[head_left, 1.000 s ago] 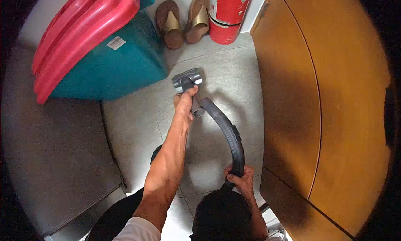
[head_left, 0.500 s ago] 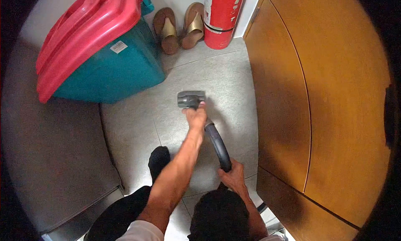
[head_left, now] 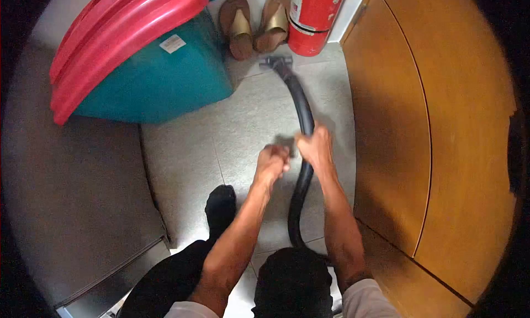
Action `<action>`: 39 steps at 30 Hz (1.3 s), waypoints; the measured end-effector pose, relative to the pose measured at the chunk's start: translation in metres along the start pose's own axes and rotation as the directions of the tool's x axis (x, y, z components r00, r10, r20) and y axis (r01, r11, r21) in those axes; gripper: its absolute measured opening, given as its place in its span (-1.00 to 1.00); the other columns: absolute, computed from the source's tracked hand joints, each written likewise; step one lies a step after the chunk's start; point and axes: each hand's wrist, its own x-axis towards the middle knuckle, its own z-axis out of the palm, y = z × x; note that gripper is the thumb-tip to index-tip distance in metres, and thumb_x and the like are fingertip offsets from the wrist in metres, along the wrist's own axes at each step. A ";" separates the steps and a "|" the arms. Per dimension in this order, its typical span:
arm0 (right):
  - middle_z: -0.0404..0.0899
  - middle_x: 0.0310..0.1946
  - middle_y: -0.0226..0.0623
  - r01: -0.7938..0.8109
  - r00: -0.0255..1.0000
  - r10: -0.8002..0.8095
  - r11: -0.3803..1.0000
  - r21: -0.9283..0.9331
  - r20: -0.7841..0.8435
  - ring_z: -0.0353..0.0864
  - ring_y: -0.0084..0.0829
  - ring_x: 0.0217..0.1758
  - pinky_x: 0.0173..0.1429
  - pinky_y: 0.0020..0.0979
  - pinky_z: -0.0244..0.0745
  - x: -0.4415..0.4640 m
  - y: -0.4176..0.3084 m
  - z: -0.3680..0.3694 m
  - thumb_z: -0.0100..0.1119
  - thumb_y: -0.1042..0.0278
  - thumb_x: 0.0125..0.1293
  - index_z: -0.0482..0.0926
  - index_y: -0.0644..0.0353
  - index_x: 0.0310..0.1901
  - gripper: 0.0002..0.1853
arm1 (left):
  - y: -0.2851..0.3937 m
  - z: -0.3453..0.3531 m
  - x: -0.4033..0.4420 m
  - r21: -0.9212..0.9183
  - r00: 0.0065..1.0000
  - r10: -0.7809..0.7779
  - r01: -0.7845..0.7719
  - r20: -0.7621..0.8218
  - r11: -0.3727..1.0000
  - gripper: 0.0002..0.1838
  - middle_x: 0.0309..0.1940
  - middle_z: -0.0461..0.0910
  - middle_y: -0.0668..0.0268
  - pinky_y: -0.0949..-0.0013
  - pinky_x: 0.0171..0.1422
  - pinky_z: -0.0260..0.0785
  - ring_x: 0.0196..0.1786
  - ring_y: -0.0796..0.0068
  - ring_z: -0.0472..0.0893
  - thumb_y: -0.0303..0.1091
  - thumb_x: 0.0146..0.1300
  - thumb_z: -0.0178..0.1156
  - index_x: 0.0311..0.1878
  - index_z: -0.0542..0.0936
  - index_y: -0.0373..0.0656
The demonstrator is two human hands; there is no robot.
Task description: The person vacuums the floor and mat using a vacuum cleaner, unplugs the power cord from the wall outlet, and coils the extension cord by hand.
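A black vacuum cleaner hose [head_left: 301, 105] runs from near my knee up to a dark floor nozzle [head_left: 276, 61]. The nozzle rests on the grey tiles just in front of the sandals and looks slightly blurred. My right hand [head_left: 316, 146] is closed round the middle of the hose. Left of the hose, apart from it, my left hand [head_left: 273, 161] hovers over the floor with its fingers loosely curled and a little apart. Nothing shows in it. Below my hands, the hose bends down and passes behind my knee.
A teal bin [head_left: 160, 81] with a pink lid [head_left: 118, 34] stands at the upper left. Brown sandals [head_left: 238, 28] and a red fire extinguisher [head_left: 312, 25] are by the wall. A grey upholstered piece [head_left: 83, 191] lines the left, wooden panels [head_left: 395, 130] the right.
The nozzle has gone forward, from mid-floor to the sandals. My left hand has let go near the nozzle and drawn back. My right hand has moved forward with the hose.
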 end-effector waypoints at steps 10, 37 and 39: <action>0.54 -0.55 0.23 0.114 0.973 -0.066 0.971 -0.211 0.220 0.63 0.13 -0.37 -0.27 -0.09 0.52 -0.039 -0.066 -0.038 0.25 0.27 -0.07 0.52 0.49 -0.26 -0.58 | 0.092 -0.031 0.014 0.849 0.531 0.839 -0.492 0.118 0.191 -0.12 0.37 0.12 -0.13 -0.05 0.27 0.22 0.27 -0.07 0.31 -0.60 -0.11 0.22 0.36 0.10 -0.29; 0.60 -0.24 0.16 0.324 0.849 -0.392 0.916 0.237 0.354 0.70 -0.06 -0.19 -0.15 -0.22 0.56 -0.121 -0.070 -0.041 0.25 0.17 0.21 0.36 0.16 0.27 -0.39 | 0.048 -0.075 -0.073 0.965 0.571 0.820 -0.236 0.040 0.118 -0.76 -0.12 0.49 -0.26 0.10 -0.17 0.56 -0.09 -0.17 0.59 -0.47 0.01 0.17 -0.23 0.39 -0.23; 0.60 -0.19 0.14 0.475 0.800 -0.526 0.849 0.230 0.290 0.70 -0.11 -0.13 -0.11 -0.23 0.56 -0.122 -0.071 -0.037 0.26 0.17 0.21 0.35 0.22 0.27 -0.38 | 0.033 -0.064 -0.085 0.954 0.543 0.837 -0.282 0.075 0.098 -0.74 -0.04 0.44 -0.34 0.11 -0.20 0.61 0.05 -0.34 0.51 -0.50 0.04 0.13 -0.16 0.40 -0.22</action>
